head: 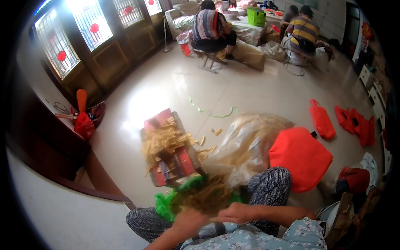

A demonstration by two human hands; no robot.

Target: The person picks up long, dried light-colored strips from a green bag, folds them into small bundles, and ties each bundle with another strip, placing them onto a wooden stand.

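Observation:
My left hand [191, 220] is blurred low in the middle, over my lap. Close to its right, my right hand [234, 213] has its fingers curled, and a small pale strip shows between the two hands; which hand grips it I cannot tell. Just beyond them, a green plastic bag [165, 204] lies open between my knees, with many tan strips [207, 195] in it. Ahead stands a low red and brown wooden stool [157, 120], heaped with yellowish strips [165, 139].
A large translucent sack [247, 143] slumps right of the stool, beside a red fabric item [300, 159]. Red bags [322, 120] and a green ribbon [215, 115] lie on the tiled floor. Several people [209, 28] sit farther off, near a green box [256, 16].

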